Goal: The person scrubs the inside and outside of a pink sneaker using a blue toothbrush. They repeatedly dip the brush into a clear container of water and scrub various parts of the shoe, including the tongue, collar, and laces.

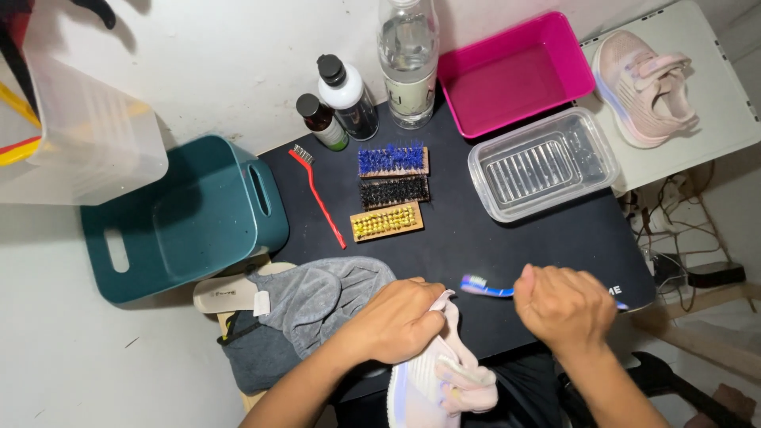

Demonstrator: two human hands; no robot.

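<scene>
My left hand grips a pale pink sneaker by its upper at the near edge of the black table. My right hand is closed around the handle of a blue toothbrush, whose bristled head points left, close to the sneaker. A matching pink sneaker lies on a white surface at the far right.
Three small brushes, blue, black and yellow, lie mid-table beside a thin red brush. Bottles stand at the back. A pink tub, a clear container, a teal bin and a grey cloth surround them.
</scene>
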